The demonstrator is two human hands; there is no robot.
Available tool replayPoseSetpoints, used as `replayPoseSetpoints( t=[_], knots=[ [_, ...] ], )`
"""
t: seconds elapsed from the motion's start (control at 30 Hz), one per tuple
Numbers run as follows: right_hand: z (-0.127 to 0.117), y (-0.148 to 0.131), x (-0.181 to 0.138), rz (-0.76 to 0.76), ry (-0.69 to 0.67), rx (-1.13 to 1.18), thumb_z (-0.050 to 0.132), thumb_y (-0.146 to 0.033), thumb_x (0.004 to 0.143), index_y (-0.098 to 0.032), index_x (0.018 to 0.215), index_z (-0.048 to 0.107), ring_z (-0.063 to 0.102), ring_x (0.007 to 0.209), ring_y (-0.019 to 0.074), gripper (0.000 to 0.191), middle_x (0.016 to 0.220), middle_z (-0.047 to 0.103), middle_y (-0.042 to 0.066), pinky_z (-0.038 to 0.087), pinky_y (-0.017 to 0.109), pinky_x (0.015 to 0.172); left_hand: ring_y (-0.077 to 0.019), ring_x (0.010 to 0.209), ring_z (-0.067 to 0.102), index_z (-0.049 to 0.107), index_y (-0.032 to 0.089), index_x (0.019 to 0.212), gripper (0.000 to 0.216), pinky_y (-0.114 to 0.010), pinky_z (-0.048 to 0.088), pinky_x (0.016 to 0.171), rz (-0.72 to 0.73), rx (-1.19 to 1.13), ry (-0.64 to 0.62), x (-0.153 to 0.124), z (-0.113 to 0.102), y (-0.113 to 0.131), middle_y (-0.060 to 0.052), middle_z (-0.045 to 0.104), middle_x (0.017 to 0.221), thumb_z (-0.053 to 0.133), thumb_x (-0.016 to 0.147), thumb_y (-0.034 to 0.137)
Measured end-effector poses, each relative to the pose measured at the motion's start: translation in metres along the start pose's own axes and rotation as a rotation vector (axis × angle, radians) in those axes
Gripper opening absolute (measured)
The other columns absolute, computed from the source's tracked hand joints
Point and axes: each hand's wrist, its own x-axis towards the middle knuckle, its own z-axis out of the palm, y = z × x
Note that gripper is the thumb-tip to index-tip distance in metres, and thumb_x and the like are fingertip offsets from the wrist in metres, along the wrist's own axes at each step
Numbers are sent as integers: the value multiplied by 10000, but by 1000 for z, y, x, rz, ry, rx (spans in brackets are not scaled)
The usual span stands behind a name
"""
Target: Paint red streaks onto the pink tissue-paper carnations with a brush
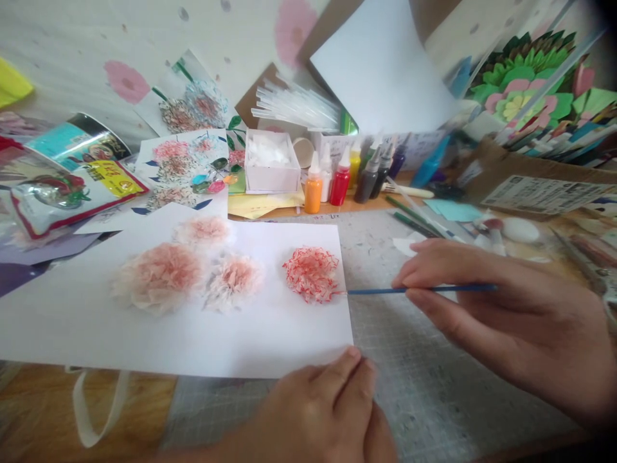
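My right hand pinches a thin blue paintbrush, its tip touching the lower right edge of a red-dabbed tissue flower. That flower lies on a white sheet of paper with three paler pink tissue flowers to its left. My left hand rests at the sheet's near right corner, fingertips pressed flat together on the paper's edge, holding nothing.
A row of small paint bottles, orange, red, yellow and dark ones, stands behind the sheet beside a white box. Flower pictures, snack packets, pens and paper flowers crowd the back and right. A grey cutting mat lies under my hands.
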Motion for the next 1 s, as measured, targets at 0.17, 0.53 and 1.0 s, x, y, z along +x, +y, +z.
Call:
replayPoseSetpoints(
  t=[0.17,0.53,1.0],
  knots=[
    [-2,2,-3,46,18,-12,621,-236,914,-276,935,646,738,820,151,52,850,750,-34,629,266,722,-241,1091,723,706,156,975,197,-301,656,839,-16,-16,13,-2,0,1,-124,762,1140,516,950,203],
    [-1,2,0,71,-1,41,627,-213,907,-265,914,633,724,778,119,53,828,748,-40,603,221,705,-222,1067,725,712,155,950,226,-275,650,824,-10,-8,21,4,-4,-2,-95,771,1106,493,965,209],
    [-2,0,0,108,38,7,662,-229,901,-274,925,657,716,839,70,51,864,751,-66,567,145,733,-227,1083,721,702,147,959,244,-279,650,841,9,5,11,2,-3,-2,-105,760,1136,483,983,252]
  ],
)
